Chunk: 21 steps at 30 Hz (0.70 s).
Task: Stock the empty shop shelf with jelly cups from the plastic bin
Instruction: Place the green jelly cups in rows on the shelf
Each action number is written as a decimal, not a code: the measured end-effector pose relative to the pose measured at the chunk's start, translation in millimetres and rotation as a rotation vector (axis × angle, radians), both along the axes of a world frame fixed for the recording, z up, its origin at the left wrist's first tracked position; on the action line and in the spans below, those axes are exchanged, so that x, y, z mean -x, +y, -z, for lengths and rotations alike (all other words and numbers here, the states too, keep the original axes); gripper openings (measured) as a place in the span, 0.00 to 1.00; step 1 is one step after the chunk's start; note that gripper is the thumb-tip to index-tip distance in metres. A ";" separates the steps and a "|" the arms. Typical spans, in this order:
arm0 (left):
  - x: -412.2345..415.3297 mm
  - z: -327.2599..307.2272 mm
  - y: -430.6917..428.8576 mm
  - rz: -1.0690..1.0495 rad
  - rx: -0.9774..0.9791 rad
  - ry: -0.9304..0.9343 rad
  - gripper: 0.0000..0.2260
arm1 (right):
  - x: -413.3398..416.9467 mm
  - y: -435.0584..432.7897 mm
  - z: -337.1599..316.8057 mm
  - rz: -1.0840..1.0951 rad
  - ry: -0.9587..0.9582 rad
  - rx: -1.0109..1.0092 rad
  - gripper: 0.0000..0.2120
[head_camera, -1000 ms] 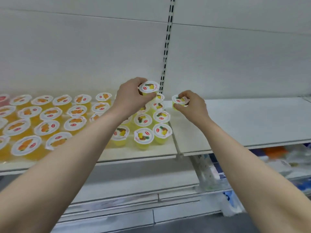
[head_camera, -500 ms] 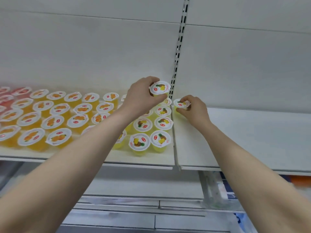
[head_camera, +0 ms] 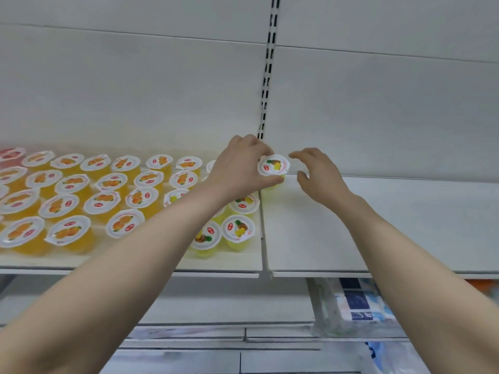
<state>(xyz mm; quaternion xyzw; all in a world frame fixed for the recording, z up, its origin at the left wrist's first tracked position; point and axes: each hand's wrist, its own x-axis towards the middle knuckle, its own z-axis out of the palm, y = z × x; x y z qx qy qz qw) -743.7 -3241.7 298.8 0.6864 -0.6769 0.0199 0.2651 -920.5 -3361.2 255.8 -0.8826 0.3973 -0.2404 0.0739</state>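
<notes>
My left hand [head_camera: 240, 168] grips a pineapple jelly cup [head_camera: 273, 166] by its rim, fingers over the far edge and thumb under the near edge. The cup is at the back left corner of the bare right shelf panel [head_camera: 378, 225]; whether it rests on the panel I cannot tell. My right hand [head_camera: 320, 175] hovers just right of the cup with fingers loosely curled and holds nothing. Several orange and pineapple jelly cups [head_camera: 113, 203] stand in rows on the left shelf panel [head_camera: 162, 263]. My left forearm hides some of them. The plastic bin is out of view.
A slotted black-and-white upright [head_camera: 267, 76] runs up the white back wall between the two panels. Below the right panel lie wrapped packages with blue print [head_camera: 356, 300]. More white shelving sits lower down.
My left hand carried its cup right and down to the back left corner of the right panel. My right hand let go of its cup and drew slightly right; that cup is no longer visible.
</notes>
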 end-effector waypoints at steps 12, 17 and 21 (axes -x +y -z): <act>14.4 35.5 -18.3 -0.073 -0.115 -0.367 0.28 | 5.1 1.1 -2.3 0.005 -0.037 0.096 0.20; 17.4 36.3 -20.7 -0.096 -0.128 -0.382 0.28 | 0.8 -0.5 -4.0 -0.005 -0.032 0.096 0.19; 18.0 34.6 -18.8 -0.099 -0.166 -0.367 0.30 | 0.7 -0.1 -8.6 -0.007 -0.030 0.087 0.18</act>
